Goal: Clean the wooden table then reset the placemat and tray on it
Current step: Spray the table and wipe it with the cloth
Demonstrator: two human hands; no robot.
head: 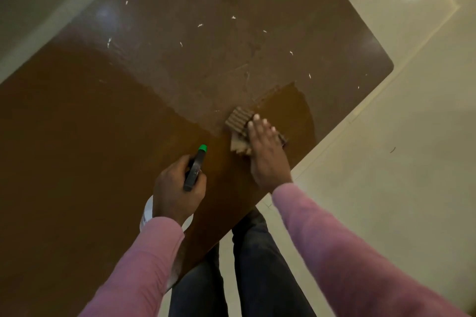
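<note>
Our right hand (265, 152) presses flat, fingers straight, on the cloth (238, 121) near the table's (103, 123) 4 o'clock edge. At its 8 o'clock, our left hand (177, 190) grips the spray bottle (195, 170). White specks (233, 17) dot the dull patch toward 12.

Table (103, 136) fills the left and centre of the view; floor (412, 136) lies to its right and beyond it. Cloth (238, 123) lies on the table, near its right edge. Right hand (265, 152) rests on top of the cloth, fingers (257, 121) reaching past its far side. Left hand (175, 193) sits left of the cloth and nearer the person, over the table, holding a spray bottle (195, 167) with its nozzle pointing away. Small scraps (233, 17) lie scattered on the far half of the table, behind the cloth. The person's legs (257, 265) stand at the near edge.
</note>
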